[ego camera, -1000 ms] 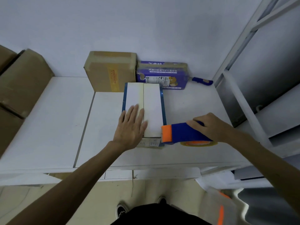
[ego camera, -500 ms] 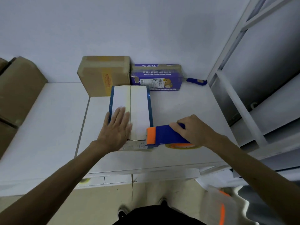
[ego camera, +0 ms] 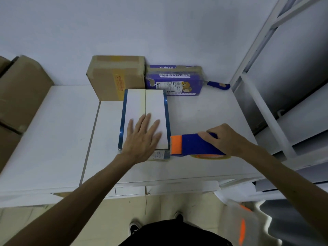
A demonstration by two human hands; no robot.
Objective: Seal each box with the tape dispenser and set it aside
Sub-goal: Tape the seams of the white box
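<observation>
White-topped box (ego camera: 154,107) on bench (ego camera: 204,112), your left hand (ego camera: 142,139) flat, fingers straight, on its near end.
Your right hand (ego camera: 225,139) grips blue-orange tape dispenser (ego camera: 191,144) just beside box's near-right corner; tape roll (ego camera: 211,156) mostly hidden.

Our white tabletop (ego camera: 204,110) bears a white-topped blue box (ego camera: 140,103), brown cardboard box (ego camera: 115,77), purple printed carton (ego camera: 174,79) and blue-handled tool (ego camera: 217,85).
</observation>
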